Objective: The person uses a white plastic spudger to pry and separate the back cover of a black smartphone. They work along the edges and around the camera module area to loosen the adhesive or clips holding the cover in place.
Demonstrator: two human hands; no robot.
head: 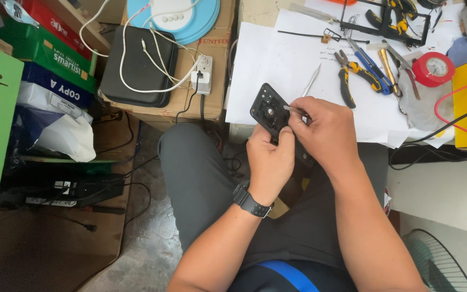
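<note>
The left hand (268, 162) gripped the black plastic part (269, 112) from below; above-right, the right hand (322, 132) pinched a thin metal tool (294, 110) touching its centre.

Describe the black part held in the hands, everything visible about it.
The black part is a flat, roughly rectangular piece, plastic by its look, with rounded corners, small holes and a round pale fitting at its middle. It is tilted, held above the lap by the left hand from below, while the right hand presses a thin metal tool to it.
</note>
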